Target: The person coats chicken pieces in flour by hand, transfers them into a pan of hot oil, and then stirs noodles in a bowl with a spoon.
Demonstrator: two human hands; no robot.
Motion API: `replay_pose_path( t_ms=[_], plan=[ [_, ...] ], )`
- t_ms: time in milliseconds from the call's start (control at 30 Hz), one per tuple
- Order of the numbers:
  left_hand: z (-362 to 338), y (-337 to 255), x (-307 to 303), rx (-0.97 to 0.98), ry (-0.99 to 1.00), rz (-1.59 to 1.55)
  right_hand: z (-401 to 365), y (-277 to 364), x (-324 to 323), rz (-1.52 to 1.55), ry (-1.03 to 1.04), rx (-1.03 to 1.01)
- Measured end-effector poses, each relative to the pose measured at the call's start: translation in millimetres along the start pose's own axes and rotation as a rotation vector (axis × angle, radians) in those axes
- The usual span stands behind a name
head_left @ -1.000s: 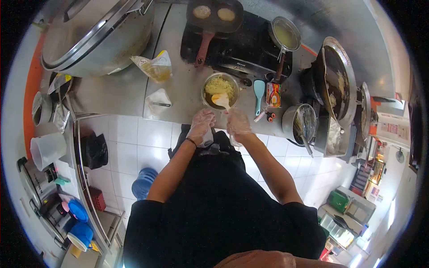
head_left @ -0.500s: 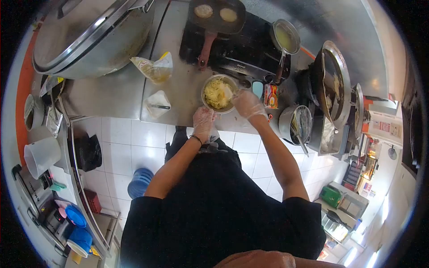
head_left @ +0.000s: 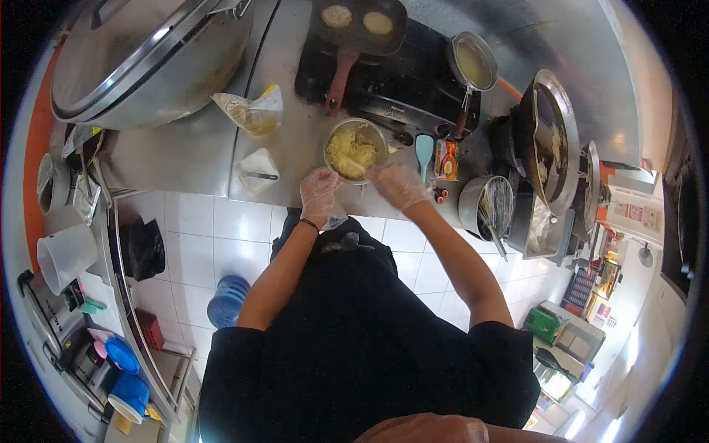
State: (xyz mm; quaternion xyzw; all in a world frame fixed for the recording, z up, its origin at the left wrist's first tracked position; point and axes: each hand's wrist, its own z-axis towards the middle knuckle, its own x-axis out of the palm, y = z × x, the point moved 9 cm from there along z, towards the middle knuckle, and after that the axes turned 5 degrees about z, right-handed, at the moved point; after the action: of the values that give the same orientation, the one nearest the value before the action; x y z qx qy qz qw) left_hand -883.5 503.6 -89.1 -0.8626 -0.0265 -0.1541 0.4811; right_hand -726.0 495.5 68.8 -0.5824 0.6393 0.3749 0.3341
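A metal bowl (head_left: 385, 140) holding a shredded yellow-white mixture (head_left: 343, 151) stands near the counter's front edge. My left hand (head_left: 319, 193), in a clear plastic glove, is closed at the bowl's near left rim. My right hand (head_left: 399, 186), gloved the same way, is closed around a pale spoon-like utensil (head_left: 357, 164) that reaches into the mixture; its handle is hidden in the fist. Just right of that hand lie a teal spatula (head_left: 424, 151) and a small red packet (head_left: 447, 160).
Behind the bowl, a frying pan (head_left: 358, 37) with two round patties sits on a black stove (head_left: 413, 74) beside a small saucepan (head_left: 473, 63). Left are a plastic pouch (head_left: 251, 111) and a white container (head_left: 258, 164). A pot with a whisk (head_left: 487, 207) stands right.
The bowl and my left hand have shifted slightly left. My right hand has moved left and nearer to me, uncovering more of the teal spatula's handle. The utensil now shows in the mixture.
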Motion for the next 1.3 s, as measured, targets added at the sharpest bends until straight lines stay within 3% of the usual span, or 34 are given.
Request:
replay_pose_path(
  t_ms=[133, 300, 500, 600, 700, 800, 900, 1000, 1100, 1200, 1300],
  plan=[
    [-7, -6, -2, -0.021, -0.008, 0.02, 4, 3, 12, -0.009, -0.051, -0.032],
    [0, -6, -14, 0.006, -0.017, 0.073, 12, -26, -51, -0.008, -0.123, 0.114],
    [4, -24, -22, 0.078, -0.03, 0.092, 78, -35, -23, -0.047, -0.07, -0.043],
    [16, -11, -30, 0.008, -0.083, -0.038, 49, 4, -37, -0.177, -0.068, -0.217],
    [16, -13, -31, -0.001, -0.088, -0.075, 16, 25, -32, -0.23, -0.034, -0.265],
    [17, -9, -31, -0.024, -0.057, -0.031, 5, 32, -12, -0.278, 0.028, -0.229],
    [11, -17, -28, 0.029, -0.029, 0.13, 16, 29, 2, -0.181, -0.114, -0.148],
    [13, -19, -27, 0.026, -0.03, 0.086, 14, 35, 0, -0.131, -0.16, -0.118],
    [11, -28, -34, 0.011, -0.08, 0.119, 18, 3, -16, 0.1, -0.04, 0.104],
    [19, -15, -35, 0.014, -0.1, 0.096, 33, -16, -36, -0.039, -0.21, 0.145],
    [10, -27, -31, 0.013, -0.103, 0.106, 87, -65, 55, -0.361, -0.036, -0.186]
  ],
)
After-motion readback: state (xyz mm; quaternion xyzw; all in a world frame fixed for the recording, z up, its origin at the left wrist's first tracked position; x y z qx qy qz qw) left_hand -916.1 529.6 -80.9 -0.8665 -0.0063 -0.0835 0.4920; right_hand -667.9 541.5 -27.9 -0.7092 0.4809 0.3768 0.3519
